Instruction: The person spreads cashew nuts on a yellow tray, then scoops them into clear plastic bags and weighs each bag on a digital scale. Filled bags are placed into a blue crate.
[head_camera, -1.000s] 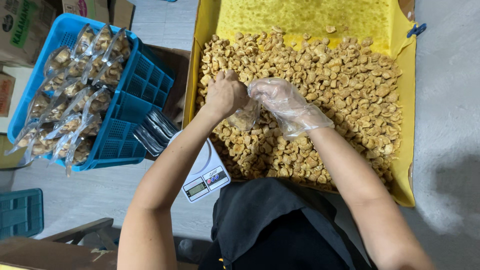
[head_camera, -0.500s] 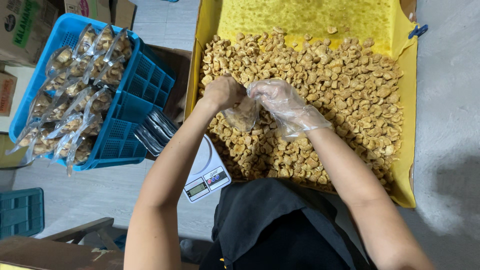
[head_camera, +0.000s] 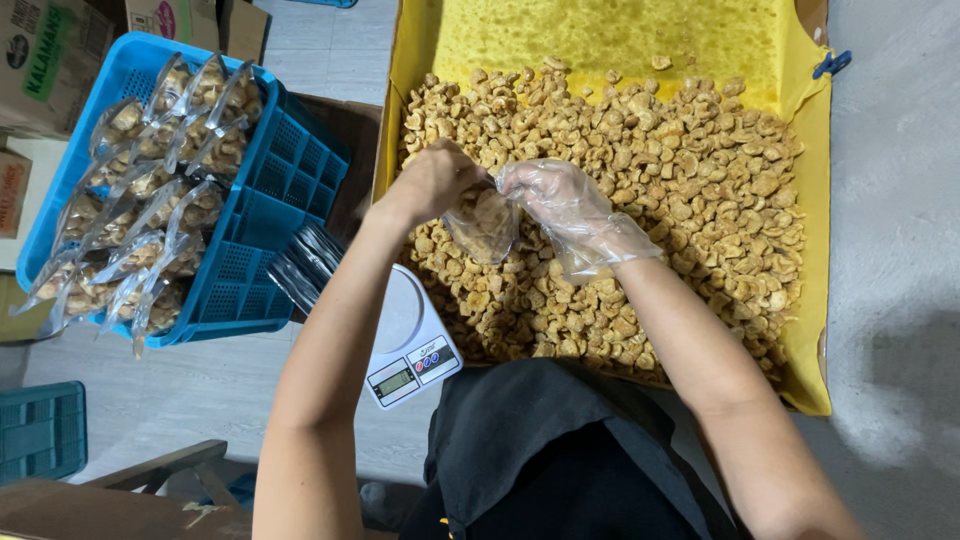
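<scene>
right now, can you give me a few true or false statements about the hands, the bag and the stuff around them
1. The right hand wears a clear plastic glove. True.
2. The left hand is gloved too. False: it is bare.
3. Both hands hold a small clear bag with fried snack pieces in it, above the yellow-lined tray. True.
4. The blue crate holds loose pieces. False: it holds filled clear packets.
5. The white digital scale has a bag on it. False: its platform is bare.
</scene>
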